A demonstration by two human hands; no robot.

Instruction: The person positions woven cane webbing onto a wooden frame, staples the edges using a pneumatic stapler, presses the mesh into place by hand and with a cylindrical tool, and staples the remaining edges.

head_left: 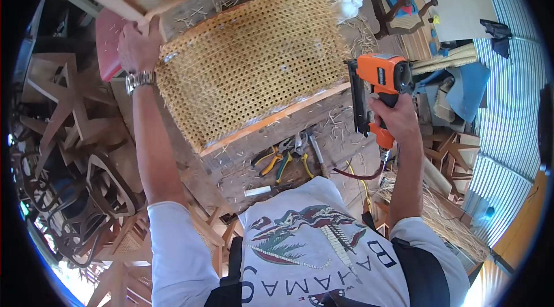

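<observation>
A woven cane panel [254, 64] covers a wooden chair frame [277, 109] that lies on the workbench. My left hand [140, 47], with a metal watch at the wrist, is closed on the frame's wood at the panel's left corner; some of its fingertips are hidden. To the right, my right hand [398, 116] grips the handle of an orange and black staple gun [381, 76]. The tool's nose is at the panel's right edge; whether it touches cannot be made out. A dark red air hose [360, 176] runs from the handle's base.
Pliers [283, 160], a hammer [316, 151] and a white tube [257, 191] lie on the workbench [231, 177] near my body. Cane scraps litter the wood. Chair frames [69, 99] crowd the left, and another chair [398, 1] stands at the upper right.
</observation>
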